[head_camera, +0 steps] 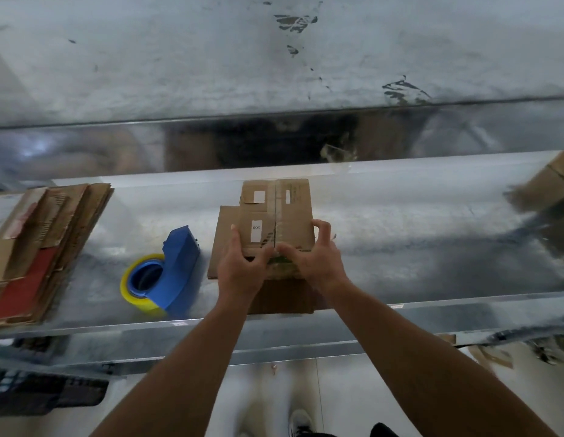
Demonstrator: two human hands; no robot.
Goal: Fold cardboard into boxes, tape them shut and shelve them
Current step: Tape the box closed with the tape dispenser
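Observation:
A small brown cardboard box point(284, 212) stands on the shiny metal table point(400, 234), its top flaps folded down and meeting along a centre seam with white labels on them. One flap sticks out flat on its left side. My left hand point(243, 266) grips the near left edge of the box, thumb pressing on the top. My right hand point(315, 257) holds the near right edge, fingers curled over the corner. A blue tape dispenser with a yellow tape roll point(162, 272) lies on the table, left of the box.
A stack of flat cardboard sheets point(38, 247), one partly red, lies at the table's left end. Another cardboard box point(545, 184) sits blurred at the far right. A white wall rises behind the table. My shoe point(301, 422) shows on the floor below.

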